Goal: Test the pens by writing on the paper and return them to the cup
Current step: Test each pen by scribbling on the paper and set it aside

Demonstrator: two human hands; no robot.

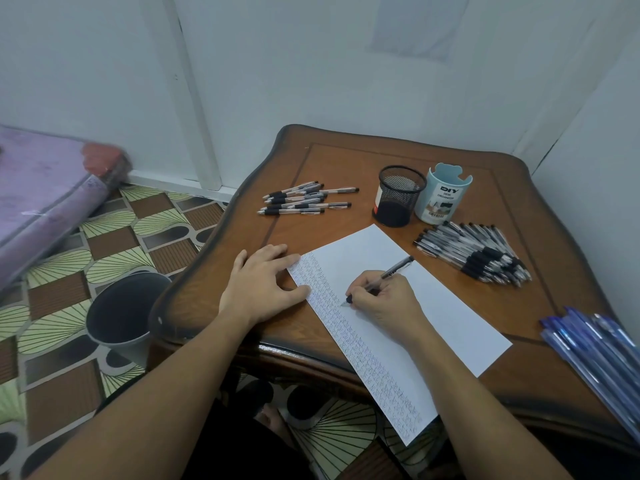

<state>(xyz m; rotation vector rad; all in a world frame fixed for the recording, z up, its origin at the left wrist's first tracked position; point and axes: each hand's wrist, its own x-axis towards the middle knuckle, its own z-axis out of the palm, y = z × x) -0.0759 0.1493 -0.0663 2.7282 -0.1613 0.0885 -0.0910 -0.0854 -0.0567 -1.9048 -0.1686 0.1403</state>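
Note:
A white sheet of paper lies slanted on the wooden table, its left strip filled with small pen marks. My right hand grips a black pen with its tip on the paper. My left hand rests flat, fingers spread, on the paper's upper left corner. A black mesh cup and a pale blue "DIY" cup stand at the back. Several black pens lie loose at the back left. A bigger pile of black pens lies to the right of the cups.
A bundle of blue pens lies at the table's right edge. A grey bucket stands on the patterned floor left of the table. A purple mattress lies further left. White walls close off the back and right.

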